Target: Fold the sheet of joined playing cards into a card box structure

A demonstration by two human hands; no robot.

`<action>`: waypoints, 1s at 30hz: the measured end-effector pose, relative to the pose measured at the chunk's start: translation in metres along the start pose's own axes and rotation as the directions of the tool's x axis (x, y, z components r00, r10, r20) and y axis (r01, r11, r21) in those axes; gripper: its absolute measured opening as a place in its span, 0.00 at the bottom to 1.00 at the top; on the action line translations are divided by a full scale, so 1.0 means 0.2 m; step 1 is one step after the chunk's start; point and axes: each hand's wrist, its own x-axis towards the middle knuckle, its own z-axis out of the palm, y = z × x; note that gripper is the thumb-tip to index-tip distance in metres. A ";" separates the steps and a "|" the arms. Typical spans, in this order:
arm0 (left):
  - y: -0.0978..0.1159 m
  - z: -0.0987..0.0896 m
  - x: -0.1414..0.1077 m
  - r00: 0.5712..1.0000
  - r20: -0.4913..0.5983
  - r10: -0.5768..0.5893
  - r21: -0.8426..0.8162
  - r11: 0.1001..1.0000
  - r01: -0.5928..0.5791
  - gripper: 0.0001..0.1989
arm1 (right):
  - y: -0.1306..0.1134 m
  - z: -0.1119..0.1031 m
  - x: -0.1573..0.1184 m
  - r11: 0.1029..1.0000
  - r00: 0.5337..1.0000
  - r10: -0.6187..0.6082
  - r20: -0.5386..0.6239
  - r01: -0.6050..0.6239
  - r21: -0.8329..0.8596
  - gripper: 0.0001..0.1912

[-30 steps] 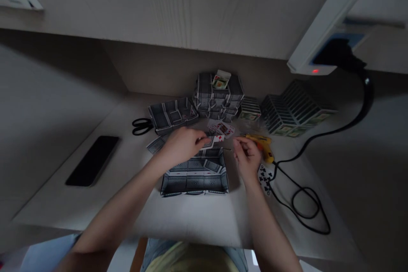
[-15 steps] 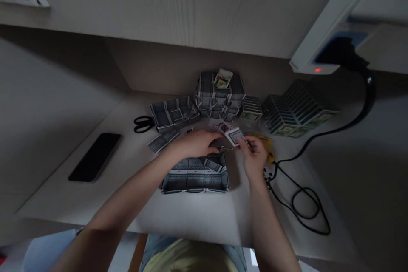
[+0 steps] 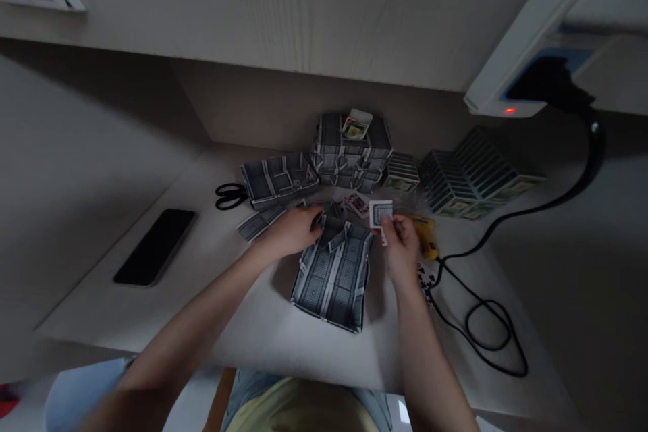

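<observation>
A tray folded from patterned grey playing cards point(image 3: 331, 283) lies turned at an angle at the desk's middle. My left hand point(image 3: 300, 229) is closed at its upper left corner, fingers curled by the rim. To the right of the tray, my right hand point(image 3: 402, 243) pinches a playing card point(image 3: 381, 213) with its patterned back up. Loose face-up cards point(image 3: 357, 203) lie just behind the tray. Behind them stands a large card-built block point(image 3: 349, 162) with an open card box point(image 3: 356, 125) on top. A second card tray point(image 3: 279, 179) sits at the back left.
Black-handled scissors point(image 3: 230, 196) and a black phone point(image 3: 154, 247) lie to the left. Stacked card boxes point(image 3: 476, 175) stand at the back right. A yellow tool point(image 3: 425, 236) and a looped black cable point(image 3: 489, 304) are on the right. A shelf overhangs the desk.
The middle tray has turned from lying crosswise to pointing toward me. My left hand has moved slightly left and down to its corner. The card in my right hand is now more upright.
</observation>
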 end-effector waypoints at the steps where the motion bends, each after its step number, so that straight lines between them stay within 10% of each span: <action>1: -0.01 0.02 0.00 0.999 -0.038 -0.001 -0.068 0.998 -0.002 0.23 | 0.00 0.00 0.00 1.000 1.000 -0.004 0.002 0.004 -0.004 0.14; 11: -0.06 0.24 0.05 0.961 -0.165 -0.222 -0.804 0.595 -0.001 0.16 | 0.13 0.09 -0.03 0.992 1.000 0.014 -0.001 -0.014 -0.129 0.16; 30: -0.01 0.32 0.00 0.950 -0.015 -0.311 -0.985 0.167 0.039 0.17 | 0.14 0.15 -0.04 0.992 1.000 0.016 0.015 -0.014 -0.123 0.15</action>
